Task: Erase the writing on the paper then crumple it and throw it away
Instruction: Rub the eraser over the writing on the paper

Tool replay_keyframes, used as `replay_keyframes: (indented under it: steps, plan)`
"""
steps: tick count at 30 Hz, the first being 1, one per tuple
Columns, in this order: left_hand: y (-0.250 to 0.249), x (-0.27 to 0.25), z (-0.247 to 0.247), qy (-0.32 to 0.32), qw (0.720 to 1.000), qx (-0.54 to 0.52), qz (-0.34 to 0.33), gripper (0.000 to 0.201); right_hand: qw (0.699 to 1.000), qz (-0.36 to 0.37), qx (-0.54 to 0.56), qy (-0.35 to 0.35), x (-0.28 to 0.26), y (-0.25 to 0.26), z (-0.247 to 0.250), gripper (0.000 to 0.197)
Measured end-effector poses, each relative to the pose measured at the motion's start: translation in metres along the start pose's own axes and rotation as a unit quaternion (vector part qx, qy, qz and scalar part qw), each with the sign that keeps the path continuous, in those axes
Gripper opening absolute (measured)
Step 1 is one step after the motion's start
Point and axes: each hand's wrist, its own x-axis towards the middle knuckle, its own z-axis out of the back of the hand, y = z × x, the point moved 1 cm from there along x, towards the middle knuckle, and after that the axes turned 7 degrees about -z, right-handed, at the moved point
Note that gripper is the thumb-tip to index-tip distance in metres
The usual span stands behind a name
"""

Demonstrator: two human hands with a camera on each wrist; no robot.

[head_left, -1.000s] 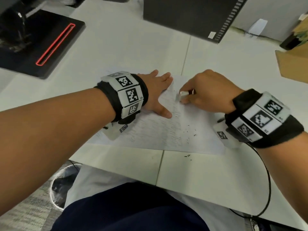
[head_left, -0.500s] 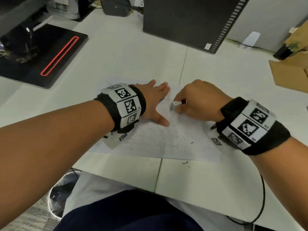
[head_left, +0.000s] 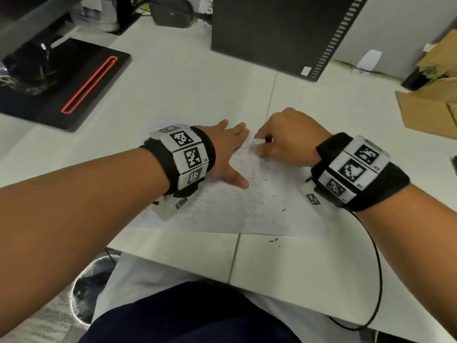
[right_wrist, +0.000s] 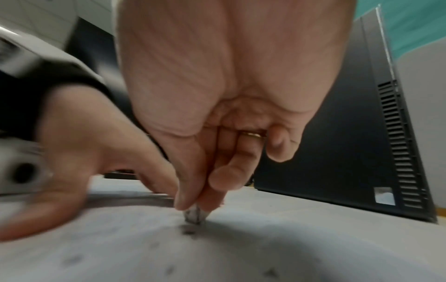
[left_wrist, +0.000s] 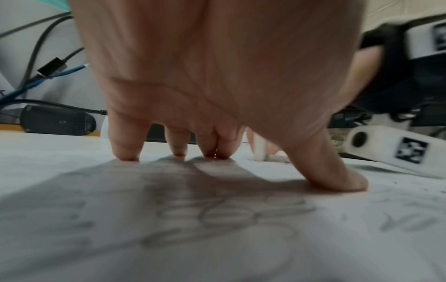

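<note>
A white sheet of paper with faint pencil writing lies flat on the desk, strewn with dark eraser crumbs. My left hand presses on the sheet's upper left with straight, spread fingers and thumb. My right hand pinches a small white eraser between thumb and fingertips. The eraser's grey, dirty tip touches the paper near its far edge, just right of the left fingertips. Pencil letters show large and blurred under my left palm.
A black computer tower stands behind the paper. At the far left sits a black monitor base with a red slot. Cardboard lies at the right edge. A black cable hangs off the desk front. A wire bin stands on the floor at lower left.
My right hand with the eraser has rubbed slightly leftward along the paper's far edge, closer to the left fingertips. The left hand stays pressed in place. The head view tilted up.
</note>
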Motion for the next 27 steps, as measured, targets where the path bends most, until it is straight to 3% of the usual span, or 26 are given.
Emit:
replay_keyframes:
  steps: [6,13,21,27]
  plan:
    - [-0.001,0.001,0.002,0.001,1.000,0.002,-0.002,0.121,0.997,0.045,-0.011,0.061,-0.036,0.003,-0.005,0.020]
    - [-0.002,-0.003,0.003,0.005,1.000,0.005,-0.002,0.121,1.000,-0.010,0.023,0.006,0.014,-0.005,0.012,0.018]
    - [-0.002,0.000,0.004,0.002,1.000,0.012,-0.003,0.122,0.995,0.063,-0.007,0.074,-0.066,0.009,-0.017,0.019]
    - [-0.002,0.000,0.004,0.000,1.000,0.018,-0.011,0.123,0.999,0.002,0.021,0.029,-0.019,0.000,0.005,0.022]
